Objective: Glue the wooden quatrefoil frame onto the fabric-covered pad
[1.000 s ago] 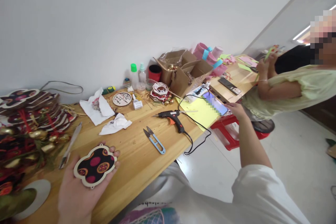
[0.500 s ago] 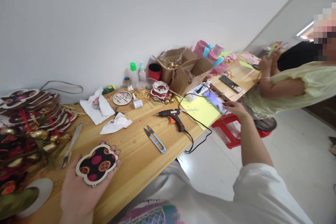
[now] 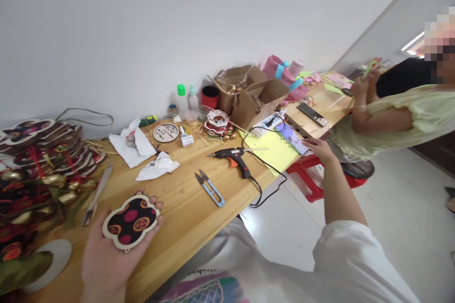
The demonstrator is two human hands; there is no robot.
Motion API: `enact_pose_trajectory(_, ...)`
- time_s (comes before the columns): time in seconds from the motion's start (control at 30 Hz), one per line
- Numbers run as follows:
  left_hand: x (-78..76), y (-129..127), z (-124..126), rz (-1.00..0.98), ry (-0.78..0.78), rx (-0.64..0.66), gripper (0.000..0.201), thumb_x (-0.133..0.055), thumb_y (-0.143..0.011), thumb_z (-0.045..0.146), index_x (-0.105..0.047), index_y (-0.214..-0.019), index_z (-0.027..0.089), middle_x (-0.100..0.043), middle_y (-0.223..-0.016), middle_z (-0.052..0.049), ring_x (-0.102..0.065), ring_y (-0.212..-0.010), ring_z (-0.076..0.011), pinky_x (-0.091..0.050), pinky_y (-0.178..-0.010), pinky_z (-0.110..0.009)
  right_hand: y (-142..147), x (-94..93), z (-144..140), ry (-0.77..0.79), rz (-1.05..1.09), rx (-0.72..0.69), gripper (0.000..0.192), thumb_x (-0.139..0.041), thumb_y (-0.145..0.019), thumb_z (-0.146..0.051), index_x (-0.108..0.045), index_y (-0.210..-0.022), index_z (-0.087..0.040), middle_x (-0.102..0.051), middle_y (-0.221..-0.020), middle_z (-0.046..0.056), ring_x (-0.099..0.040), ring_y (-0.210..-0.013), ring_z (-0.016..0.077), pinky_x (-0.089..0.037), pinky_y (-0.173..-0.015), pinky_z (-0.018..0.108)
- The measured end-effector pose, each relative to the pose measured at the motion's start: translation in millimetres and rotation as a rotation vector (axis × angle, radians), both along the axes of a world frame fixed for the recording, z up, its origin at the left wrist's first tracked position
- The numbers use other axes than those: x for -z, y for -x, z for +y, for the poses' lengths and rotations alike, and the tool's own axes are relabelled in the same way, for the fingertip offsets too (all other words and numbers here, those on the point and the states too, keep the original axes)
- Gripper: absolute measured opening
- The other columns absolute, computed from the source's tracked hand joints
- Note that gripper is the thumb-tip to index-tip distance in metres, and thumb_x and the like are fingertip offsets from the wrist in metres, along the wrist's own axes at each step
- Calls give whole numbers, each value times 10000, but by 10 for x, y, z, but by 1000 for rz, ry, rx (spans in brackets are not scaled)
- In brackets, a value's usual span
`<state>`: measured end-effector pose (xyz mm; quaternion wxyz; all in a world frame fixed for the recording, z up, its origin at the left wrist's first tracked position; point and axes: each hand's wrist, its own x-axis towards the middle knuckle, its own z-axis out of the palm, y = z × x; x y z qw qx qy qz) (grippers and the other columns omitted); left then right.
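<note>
In my left hand (image 3: 110, 258), palm up, lies a four-lobed wooden pendant (image 3: 132, 221) with a pale rim and dark patterned fabric. My fingertips curl around its far edge. My right hand (image 3: 322, 148) reaches out to the right, fingers stretched toward the near edge of a phone (image 3: 292, 138) with a lit, partly blurred screen. Whether the fingertips touch the phone I cannot tell. Between my hands, a black glue gun (image 3: 232, 155) and blue-handled thread snips (image 3: 210, 189) lie on the wooden table (image 3: 177, 227).
Stacked decorated pendants (image 3: 53, 151) crowd the left side, beside a pen (image 3: 97, 194). Crumpled tissues (image 3: 132, 144), small bottles (image 3: 182, 99) and cardboard boxes (image 3: 254, 99) line the back. The glue gun's cord (image 3: 280, 184) hangs over the table edge. A person (image 3: 391, 118) sits at the right near a red stool (image 3: 307, 182).
My right hand has shifted very slightly at the phone's near edge. My left hand and the pendant stay in the same place.
</note>
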<state>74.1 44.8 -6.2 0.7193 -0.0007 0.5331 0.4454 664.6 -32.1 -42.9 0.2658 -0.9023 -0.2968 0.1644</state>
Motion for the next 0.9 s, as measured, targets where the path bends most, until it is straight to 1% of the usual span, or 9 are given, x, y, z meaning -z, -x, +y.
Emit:
enact_pose_trajectory(0.1, 29, 11, -7, -27, -8, -12, 493, -329, -950, 352, -572, -1328, 150, -744, -918, -163, -734, -798, -277, -615, -572, -380, 10, -37, -64, 19, 26, -17, 308, -606, -929, -363, -617, -1159, -160, -646, -1160, 64, -646, -999, 190, -571, -856, 387)
enact_pose_trajectory(0.2, 23, 0, -11, -10, -2, -16, 491, -330, -957, 362, -578, -1323, 149, -745, -924, -156, -732, -790, -272, -612, -563, -374, 16, -55, -59, 49, 34, 5, 318, -607, -928, -367, -614, -1170, -161, -640, -1179, 67, -642, -1021, 199, -567, -872, 399)
enact_pose_trajectory(0.37, -28, -41, -5, 23, 16, 6, 500, -296, -951, 328, -584, -1318, 148, -746, -936, -154, -724, -792, -254, -599, -566, -352, 0, -25, 154, 48, -13, 89, 382, -604, -920, -415, -606, -1200, -154, -620, -1230, 58, -625, -1083, 252, -554, -908, 431)
enact_pose_trajectory(0.47, -18, -31, -9, 29, 31, -7, 496, -321, -933, 309, -580, -1331, 164, -747, -972, -147, -713, -821, -245, -604, -642, -377, -7, -3, 313, 49, -41, 123, 382, -600, -924, -410, -598, -1216, -164, -614, -1245, 66, -622, -1090, 245, -552, -913, 433)
enact_pose_trajectory(0.57, 27, 3, -16, 12, 30, -12, 490, -353, -925, 316, -582, -1331, 163, -747, -955, -139, -708, -826, -241, -607, -701, -402, -1, -10, 410, 106, -51, 164, 373, -600, -926, -402, -594, -1223, -175, -611, -1252, 71, -621, -1096, 236, -551, -915, 428)
enact_pose_trajectory(0.67, 73, 27, -17, -10, 44, -9, 500, -341, -931, 318, -571, -1340, 143, -744, -930, -147, -714, -796, -247, -605, -635, -381, 12, -37, 441, 193, -50, 199, 370, -600, -927, -399, -592, -1224, -180, -610, -1253, 74, -621, -1096, 229, -549, -917, 427)
enact_pose_trajectory(0.73, 94, 30, -15, -37, 38, -16, 503, -346, -935, 325, -556, -1356, 146, -743, -934, -151, -722, -796, -257, -602, -608, -370, 15, -47, 440, 235, -52, 199, 369, -596, -929, -401, -592, -1223, -178, -612, -1250, 76, -623, -1090, 226, -549, -917, 429)
enact_pose_trajectory(0.8, 108, 24, -16, -74, 17, -31, 501, -369, -938, 340, -542, -1371, 158, -743, -946, -153, -727, -806, -264, -604, -624, -372, 7, -40, 431, 253, -63, 176, 366, -594, -931, -400, -592, -1221, -177, -613, -1248, 78, -624, -1085, 221, -550, -915, 428)
enact_pose_trajectory(0.9, 101, 6, -19, -93, 18, -58, 508, -363, -944, 344, -528, -1388, 159, -742, -978, -168, -725, -815, -278, -609, -680, -422, -31, -3, 416, 212, -113, 111, 366, -596, -931, -391, -587, -1227, -176, -614, -1245, 82, -626, -1079, 215, -552, -911, 428)
